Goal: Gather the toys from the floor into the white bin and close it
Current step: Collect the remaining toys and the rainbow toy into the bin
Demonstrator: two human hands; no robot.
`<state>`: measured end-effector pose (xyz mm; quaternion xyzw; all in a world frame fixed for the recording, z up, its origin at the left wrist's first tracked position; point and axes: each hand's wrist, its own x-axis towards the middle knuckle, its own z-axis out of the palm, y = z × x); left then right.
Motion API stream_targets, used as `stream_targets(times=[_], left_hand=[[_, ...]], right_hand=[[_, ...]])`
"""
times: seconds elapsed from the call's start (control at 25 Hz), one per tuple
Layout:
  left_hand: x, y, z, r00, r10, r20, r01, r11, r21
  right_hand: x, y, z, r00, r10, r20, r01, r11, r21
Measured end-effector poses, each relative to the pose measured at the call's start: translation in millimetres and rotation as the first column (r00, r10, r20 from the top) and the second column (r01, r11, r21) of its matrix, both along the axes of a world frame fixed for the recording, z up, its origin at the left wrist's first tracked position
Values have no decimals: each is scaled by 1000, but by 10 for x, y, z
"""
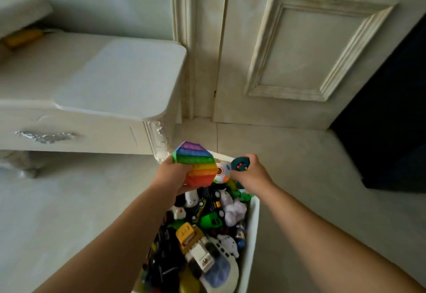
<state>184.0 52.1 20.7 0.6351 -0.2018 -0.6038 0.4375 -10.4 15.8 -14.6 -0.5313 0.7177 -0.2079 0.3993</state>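
My left hand grips a rainbow pop-it toy, fingers wrapped around its lower left edge so the striped octagon stands tilted above the far end of the white bin. My right hand is closed around a dark teal disc-shaped toy with small coloured dots on its face, held just beside the pop-it and over the same far end of the bin. Between my two hands, lower down, a white ball with coloured spots rests on the heap.

The bin sits on the floor directly below my forearms, running from my hands back toward me, open, with no lid on it. It is packed with toys: a yellow toy truck near the middle, a green plastic piece just beyond it, a pale purple plush along the right wall, and dark toy cars along the left.

Further out, a white cabinet with carved trim stands to the left of the bin, and a cream panelled door faces me beyond it. The pale floor surrounds the bin.
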Motion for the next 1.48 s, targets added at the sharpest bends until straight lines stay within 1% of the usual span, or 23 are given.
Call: stream_targets(times=[0.08, 0.16, 0.28, 0.48, 0.52, 0.56, 0.6, 0.64, 0.68, 0.72, 0.76, 0.84, 0.88, 0.96, 1.04, 1.12, 1.16, 1.24, 1.28, 1.32, 1.36, 1.4, 1.48], left_hand=[[117, 235, -60, 999, -24, 33, 23, 999, 24], [202, 363, -78, 999, -23, 23, 23, 1000, 21], [256, 462, -92, 997, -77, -17, 77, 996, 38], [186, 562, -183, 978, -207, -27, 208, 974, 84], [138, 580, -190, 969, -244, -32, 246, 964, 98], [86, 598, -205, 959, -280, -40, 283, 953, 110], [32, 607, -221, 949, -310, -59, 315, 942, 114], [-23, 611, -228, 939, -331, -89, 339, 934, 110], [-73, 606, -231, 934, -334, -126, 348, 932, 102], [-115, 605, -220, 929, -334, -160, 351, 932, 91], [-154, 609, -220, 924, -336, -184, 355, 931, 84], [-226, 658, -209, 903, -393, -174, 414, 905, 103], [-252, 697, -205, 875, -473, -108, 484, 866, 127], [-266, 757, -200, 750, -654, 95, 627, 750, 208], [-220, 762, -174, 633, -725, 270, 666, 688, 286], [-140, 772, -128, 617, -690, 379, 630, 721, 287], [-99, 789, -119, 624, -658, 422, 603, 749, 277], [-51, 851, -101, 612, -617, 495, 576, 777, 255], [-33, 891, -103, 584, -612, 533, 578, 775, 256], [-21, 924, -106, 527, -623, 578, 598, 755, 268], [-10, 954, -115, 441, -661, 607, 640, 706, 304], [-5, 982, -109, 323, -730, 602, 704, 611, 363], [-96, 1047, -64, -26, -871, 491, 812, 268, 518]], right_hand=[[63, 130, -179, 974, 15, -225, -26, 999, -44], [114, 215, -287, 941, 17, -337, -41, 997, -65], [139, 334, -426, 838, 170, -518, -239, 969, -67], [15, 235, -523, 697, 410, -588, -425, 897, 122], [24, 205, -486, 680, 417, -604, -455, 885, 99], [44, 194, -433, 724, 364, -586, -454, 891, -7], [84, 220, -336, 825, 256, -504, -379, 912, -157], [127, 275, -225, 919, 148, -366, -265, 919, -292], [169, 335, -120, 970, 118, -211, -183, 929, -322], [196, 398, -45, 986, 148, -75, -163, 953, -256], [200, 469, -9, 978, 207, -6, -206, 969, -136], [122, 595, -57, 955, 296, 2, -296, 954, 57], [48, 642, -79, 954, 300, -15, -297, 950, 98], [-82, 711, -140, 939, 337, -65, -329, 937, 116], [-134, 761, -211, 877, 452, -166, -441, 892, 96], [-124, 809, -294, 805, 517, -292, -527, 848, 48], [-110, 833, -310, 796, 499, -341, -526, 850, 16], [-79, 847, -302, 825, 389, -411, -461, 883, -91], [-74, 839, -287, 817, 332, -472, -446, 882, -151], [-84, 814, -268, 773, 313, -551, -473, 864, -172], [-106, 788, -236, 698, 343, -629, -535, 834, -138], [-146, 757, -205, 592, 411, -693, -608, 793, -49], [-268, 723, -165, 373, 539, -755, -684, 710, 170]])
